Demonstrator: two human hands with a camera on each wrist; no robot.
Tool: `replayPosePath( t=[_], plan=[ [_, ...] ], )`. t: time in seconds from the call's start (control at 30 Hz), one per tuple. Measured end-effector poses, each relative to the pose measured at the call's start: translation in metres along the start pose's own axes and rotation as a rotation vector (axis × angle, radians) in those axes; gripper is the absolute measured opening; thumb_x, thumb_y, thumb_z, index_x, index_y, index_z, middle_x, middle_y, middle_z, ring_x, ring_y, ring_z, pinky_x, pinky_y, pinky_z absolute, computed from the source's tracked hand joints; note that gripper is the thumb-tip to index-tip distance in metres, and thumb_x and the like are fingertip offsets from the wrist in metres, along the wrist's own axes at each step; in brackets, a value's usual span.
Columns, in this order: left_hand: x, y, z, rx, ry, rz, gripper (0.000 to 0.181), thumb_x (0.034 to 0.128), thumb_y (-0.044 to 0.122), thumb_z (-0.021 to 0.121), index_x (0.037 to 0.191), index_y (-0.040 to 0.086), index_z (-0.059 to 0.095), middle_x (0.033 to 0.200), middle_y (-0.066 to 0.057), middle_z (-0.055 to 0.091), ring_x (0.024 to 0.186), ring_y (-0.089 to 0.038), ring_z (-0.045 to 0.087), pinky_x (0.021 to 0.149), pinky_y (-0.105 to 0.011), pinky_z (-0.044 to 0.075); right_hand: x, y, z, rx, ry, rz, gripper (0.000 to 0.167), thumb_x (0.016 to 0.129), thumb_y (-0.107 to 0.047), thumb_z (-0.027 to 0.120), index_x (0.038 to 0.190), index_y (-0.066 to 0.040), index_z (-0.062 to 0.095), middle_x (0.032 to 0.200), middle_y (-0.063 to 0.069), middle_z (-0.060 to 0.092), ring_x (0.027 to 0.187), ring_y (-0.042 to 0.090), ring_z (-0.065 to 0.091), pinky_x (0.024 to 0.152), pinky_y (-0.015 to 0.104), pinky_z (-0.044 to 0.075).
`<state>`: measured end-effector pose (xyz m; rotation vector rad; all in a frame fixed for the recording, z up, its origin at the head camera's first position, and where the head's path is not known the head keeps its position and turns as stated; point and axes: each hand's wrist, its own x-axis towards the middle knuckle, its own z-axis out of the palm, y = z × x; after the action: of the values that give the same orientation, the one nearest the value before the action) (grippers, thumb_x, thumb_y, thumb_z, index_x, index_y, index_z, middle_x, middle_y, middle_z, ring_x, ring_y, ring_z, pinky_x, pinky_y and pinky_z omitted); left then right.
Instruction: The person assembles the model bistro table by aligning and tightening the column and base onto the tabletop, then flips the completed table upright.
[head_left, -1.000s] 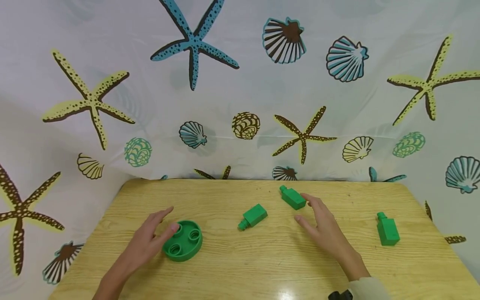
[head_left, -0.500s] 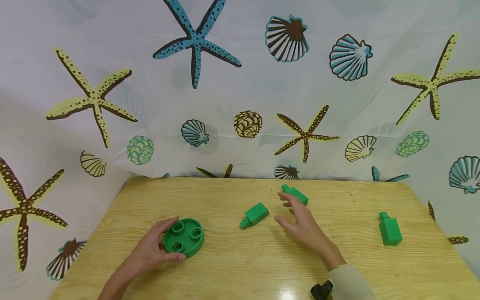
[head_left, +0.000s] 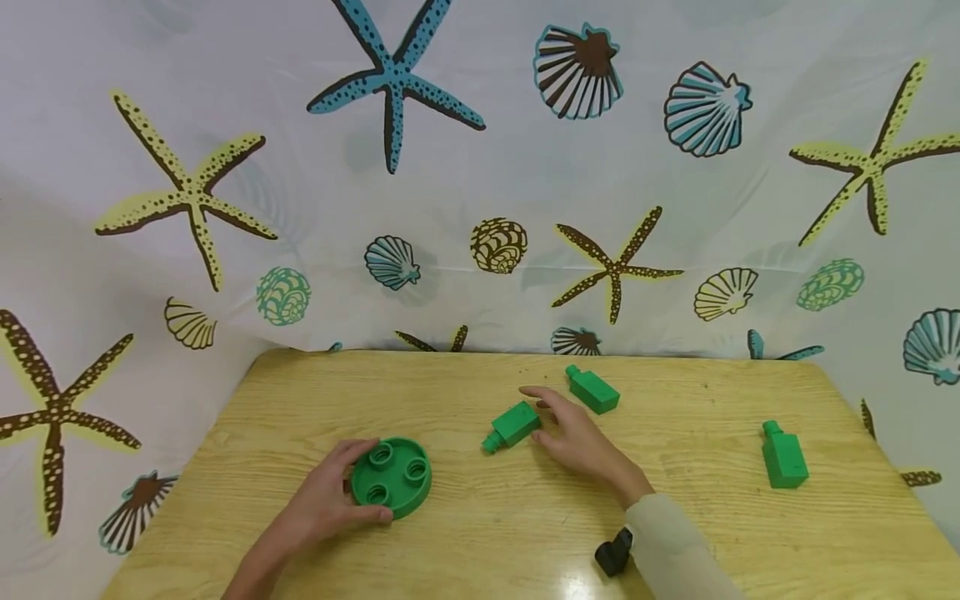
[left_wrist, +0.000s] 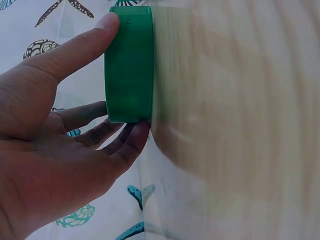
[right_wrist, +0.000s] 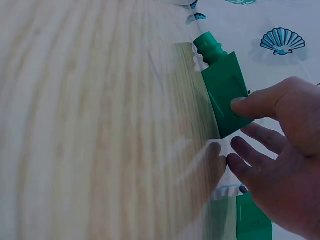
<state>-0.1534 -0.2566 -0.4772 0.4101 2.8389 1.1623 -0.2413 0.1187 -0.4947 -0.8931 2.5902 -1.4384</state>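
Grasps the round green base (head_left: 392, 475) on the left side of the wooden table (head_left: 480, 542), with thumb and fingers of the left hand (head_left: 318, 500) spread across its near and far rims. Shows three round sockets facing up inside the base. Reaches, right of that, with the right hand (head_left: 577, 437) to the middle green block (head_left: 516, 425), lying on its side with its ridged neck toward the near left. Keeps the right fingers released, loosely extended past the far right end of the block, with the thumb at its near right corner; cannot tell whether the thumb presses there. Just beyond the right hand, the far green block (head_left: 596, 392), neck toward the far left. Well apart on the right, the right green block (head_left: 785, 460), neck toward the far side. Around the right wrist, a pale sleeve (head_left: 671, 542). Behind the table, a white cloth (head_left: 465, 183) printed with starfish and shells.
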Motion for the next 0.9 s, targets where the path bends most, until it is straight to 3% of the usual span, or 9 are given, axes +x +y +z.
replayPosePath(
  t=[0.17, 0.3, 0.43, 0.6, 0.73, 0.9],
  plan=[
    [0.006, 0.009, 0.012, -0.044, -0.025, 0.0, 0.1, 0.0696, 0.035, 0.097, 0.148, -0.004, 0.048, 0.141, -0.023, 0.05, 0.126, -0.042, 0.053, 0.087, -0.043, 0.056, 0.005, -0.001, 0.003, -0.059, -0.031, 0.007, 0.048, 0.098, 0.003, 0.065, 0.145, -0.001, 0.054, 0.144, 0.015, 0.057, 0.133, 0.034, 0.054, 0.109, 0.05, 0.047],
    [0.013, 0.02, 0.021, -0.044, -0.047, 0.016, 0.101, 0.0707, 0.037, 0.096, 0.149, -0.004, 0.047, 0.142, -0.022, 0.05, 0.129, -0.043, 0.051, 0.098, -0.052, 0.052, 0.002, -0.004, 0.001, -0.05, -0.013, 0.066, 0.04, 0.099, -0.008, 0.068, 0.138, -0.001, 0.061, 0.136, 0.013, 0.062, 0.125, 0.031, 0.059, 0.104, 0.049, 0.051],
    [0.023, 0.032, 0.034, -0.062, -0.071, 0.009, 0.102, 0.0711, 0.035, 0.096, 0.151, -0.004, 0.046, 0.145, -0.022, 0.048, 0.134, -0.044, 0.047, 0.109, -0.062, 0.043, -0.006, -0.005, -0.005, 0.028, 0.046, 0.114, 0.04, 0.101, -0.016, 0.069, 0.137, -0.002, 0.061, 0.134, 0.012, 0.061, 0.123, 0.032, 0.06, 0.104, 0.049, 0.051],
    [0.034, 0.046, 0.05, -0.074, -0.087, 0.017, 0.102, 0.071, 0.031, 0.097, 0.151, -0.005, 0.045, 0.146, -0.022, 0.047, 0.135, -0.044, 0.047, 0.109, -0.061, 0.043, -0.018, -0.01, -0.017, 0.192, 0.153, 0.153, 0.044, 0.101, -0.016, 0.069, 0.141, -0.004, 0.058, 0.136, 0.017, 0.057, 0.125, 0.037, 0.06, 0.101, 0.045, 0.055],
    [0.042, 0.057, 0.061, -0.089, -0.093, 0.035, 0.102, 0.0705, 0.028, 0.098, 0.15, -0.006, 0.045, 0.146, -0.022, 0.048, 0.134, -0.044, 0.048, 0.109, -0.06, 0.044, -0.027, -0.016, -0.029, 0.319, 0.248, 0.167, 0.047, 0.099, -0.014, 0.071, 0.143, -0.002, 0.057, 0.14, 0.022, 0.054, 0.126, 0.04, 0.06, 0.093, 0.034, 0.059],
    [0.049, 0.068, 0.074, -0.119, -0.097, 0.044, 0.101, 0.0704, 0.025, 0.098, 0.15, -0.009, 0.044, 0.142, -0.023, 0.05, 0.131, -0.043, 0.05, 0.108, -0.06, 0.045, -0.043, -0.019, -0.039, 0.369, 0.341, 0.158, 0.047, 0.097, -0.014, 0.074, 0.139, 0.0, 0.06, 0.145, 0.02, 0.054, 0.127, 0.037, 0.059, 0.091, 0.028, 0.059]
  ],
)
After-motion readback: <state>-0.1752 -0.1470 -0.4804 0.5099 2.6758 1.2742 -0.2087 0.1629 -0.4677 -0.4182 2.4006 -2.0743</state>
